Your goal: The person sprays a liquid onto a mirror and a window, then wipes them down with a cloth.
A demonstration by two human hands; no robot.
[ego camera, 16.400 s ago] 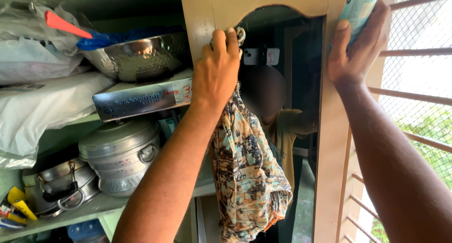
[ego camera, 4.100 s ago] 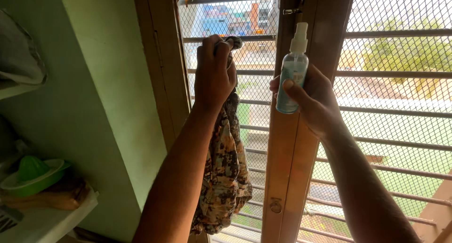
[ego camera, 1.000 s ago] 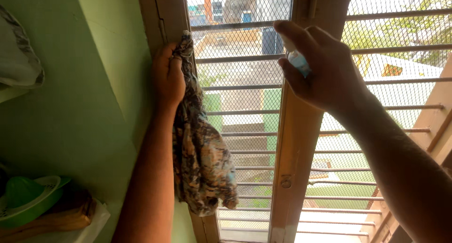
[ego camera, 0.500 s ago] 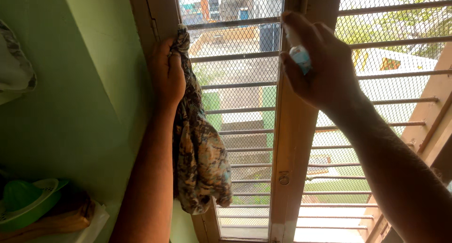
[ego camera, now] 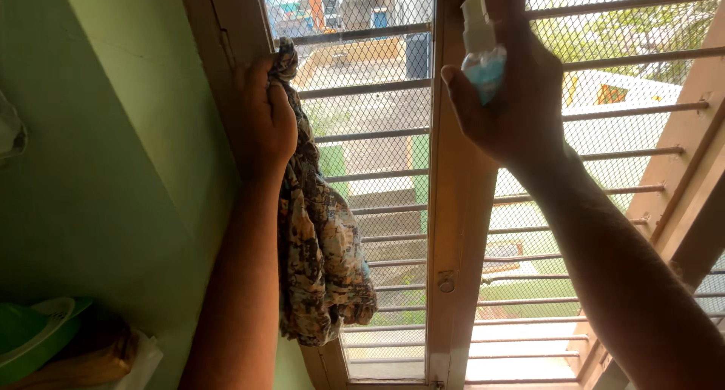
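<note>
My left hand [ego camera: 266,118] grips the top of a patterned brown and blue cloth [ego camera: 321,246] and presses it against the left side of the wooden window frame [ego camera: 226,27]. The cloth hangs down beside my forearm. My right hand [ego camera: 513,103] holds a small clear spray bottle [ego camera: 481,46] with a white nozzle, raised in front of the wooden centre post [ego camera: 453,209] of the window. The window has a metal mesh [ego camera: 370,133] with horizontal bars.
A green wall [ego camera: 113,171] stands to the left. A green plastic strainer [ego camera: 30,341] rests on something brown and a white surface at the lower left. Buildings and grass show through the mesh outside.
The spray bottle has come up so its white nozzle shows above my right hand. My left hand stays with the cloth on the frame. The view has shifted a little to the right.
</note>
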